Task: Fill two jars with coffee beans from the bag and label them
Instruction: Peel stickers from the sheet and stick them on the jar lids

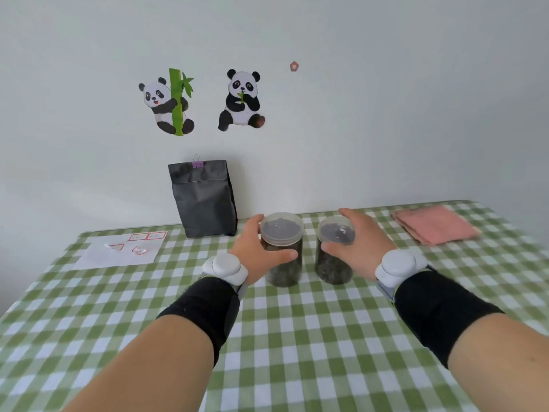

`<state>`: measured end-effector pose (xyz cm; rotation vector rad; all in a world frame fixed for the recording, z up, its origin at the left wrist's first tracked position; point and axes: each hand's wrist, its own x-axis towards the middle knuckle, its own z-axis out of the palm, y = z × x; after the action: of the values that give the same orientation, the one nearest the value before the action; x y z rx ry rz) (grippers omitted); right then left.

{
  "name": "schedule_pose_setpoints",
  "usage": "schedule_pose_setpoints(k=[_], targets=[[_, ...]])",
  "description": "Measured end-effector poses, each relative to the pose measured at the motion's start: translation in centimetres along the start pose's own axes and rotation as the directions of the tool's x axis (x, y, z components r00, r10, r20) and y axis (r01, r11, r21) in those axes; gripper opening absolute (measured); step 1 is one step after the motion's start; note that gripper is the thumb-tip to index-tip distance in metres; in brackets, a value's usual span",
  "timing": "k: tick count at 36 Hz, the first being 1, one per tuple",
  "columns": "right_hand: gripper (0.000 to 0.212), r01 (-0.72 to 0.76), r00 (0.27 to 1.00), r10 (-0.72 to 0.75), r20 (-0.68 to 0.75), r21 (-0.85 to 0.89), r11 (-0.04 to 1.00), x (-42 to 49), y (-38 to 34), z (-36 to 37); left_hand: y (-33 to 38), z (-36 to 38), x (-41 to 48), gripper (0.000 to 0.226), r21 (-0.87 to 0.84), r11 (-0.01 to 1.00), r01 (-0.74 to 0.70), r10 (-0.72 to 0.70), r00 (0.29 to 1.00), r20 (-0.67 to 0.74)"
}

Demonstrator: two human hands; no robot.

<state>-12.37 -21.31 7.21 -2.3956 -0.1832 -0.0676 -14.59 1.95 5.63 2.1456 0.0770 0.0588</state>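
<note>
The left hand (258, 248) is gripping the left jar (284, 273), its thumb curling across the near side and its fingers wrapping round the far side just under the lid. The right hand (361, 245) is gripping the right jar (332, 270) the same way, thumb in front and fingers reaching behind the rim. Both jars are standing upright on the table (282, 337), just beside each other with a narrow gap between them, and both are showing dark beans up near their clear lids. Each forearm is wearing a black band (205, 307) with a white device (227, 266) sitting at the wrist.

Behind the left jar, the black bag (205, 200) is standing against the wall (386, 114), its folded top being held closed by a purple clip (198, 164). Well to the left, a white sheet (98, 257) with red-edged labels is lying flat on the green checked cover. Far right, a folded pink cloth (435, 226) is lying near the table's back edge. Two pandas (242, 101) are decorating the wall above the bag
</note>
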Motion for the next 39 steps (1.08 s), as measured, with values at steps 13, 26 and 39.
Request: schedule_pose_setpoints(k=[13, 26, 39], targets=[[0.092, 0.049, 0.997, -0.046, 0.066, -0.040, 0.998, -3.1, -0.6, 1.0, -1.3, -2.0, -3.7, 0.092, 0.130, 0.991, 0.016, -0.009, 0.999, -0.053], [0.101, 0.087, 0.983, -0.059, 0.172, -0.162, 0.983, -7.5, -3.6, 1.6, -3.3, -5.1, -10.1, 0.097, 0.135, 0.990, 0.045, -0.031, 0.994, -0.102], [0.054, 0.412, 0.911, -0.412, -0.024, 0.035, 0.910, -8.2, -15.8, 5.7, -11.6, -13.9, -12.5, 0.079, 0.250, 0.941, 0.230, -0.167, 0.954, -0.250]])
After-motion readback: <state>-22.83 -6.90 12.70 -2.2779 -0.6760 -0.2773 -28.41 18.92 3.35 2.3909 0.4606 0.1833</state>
